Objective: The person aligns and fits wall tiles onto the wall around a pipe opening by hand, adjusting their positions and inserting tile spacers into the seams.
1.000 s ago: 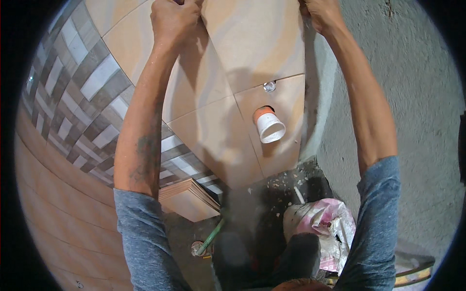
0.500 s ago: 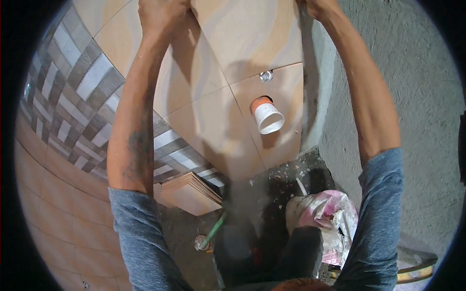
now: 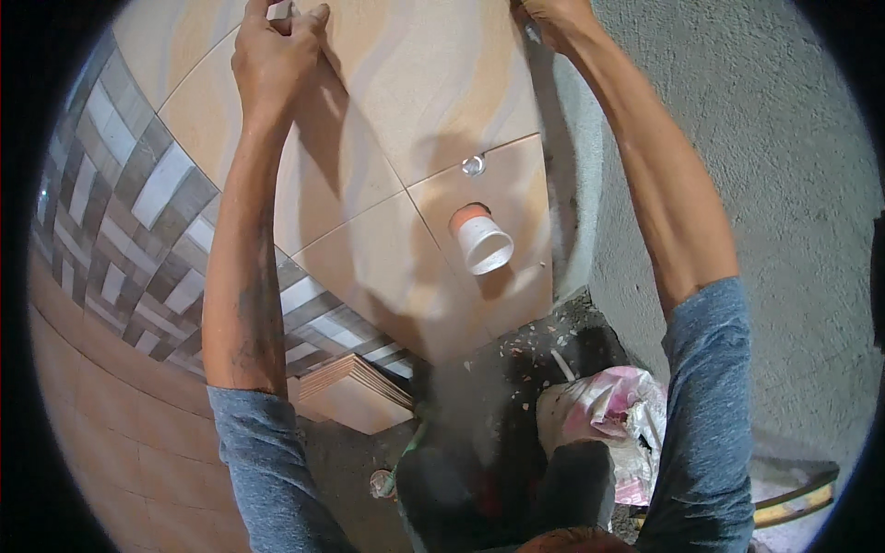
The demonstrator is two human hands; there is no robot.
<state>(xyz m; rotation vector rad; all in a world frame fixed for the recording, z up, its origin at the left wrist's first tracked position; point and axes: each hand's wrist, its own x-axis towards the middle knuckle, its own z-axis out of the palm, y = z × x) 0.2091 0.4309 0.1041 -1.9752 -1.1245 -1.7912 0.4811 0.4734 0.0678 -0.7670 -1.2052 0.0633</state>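
Observation:
My left hand (image 3: 272,57) is raised against the wall tiles at the top, its fingers bent around a small grey thing that I cannot make out, with the thumb pointing right. Beige wall tile (image 3: 433,83) with wavy cream and grey bands lies between my hands. At this tile's right edge, my right hand (image 3: 558,23) has its fingers curled in; their tips are partly cut off by the frame, and what they grip is hidden. Below, a white and orange pipe (image 3: 483,243) sticks out of a hole in a lower tile, under a round metal fitting (image 3: 473,166).
A stack of tiles (image 3: 355,392) leans at the foot of the patterned grey-white tile band (image 3: 152,212). A pink and white sack (image 3: 604,415) stands on the debris-strewn floor (image 3: 516,369). Rough grey plaster wall (image 3: 765,175) rises at the right. A curved yellow-edged object (image 3: 793,507) lies lower right.
The view has shifted, so the pipe and tiles appear lower and farther left. My left hand shows more fully, its thumb and bent fingers now visible. My right hand stays by the tile's right edge.

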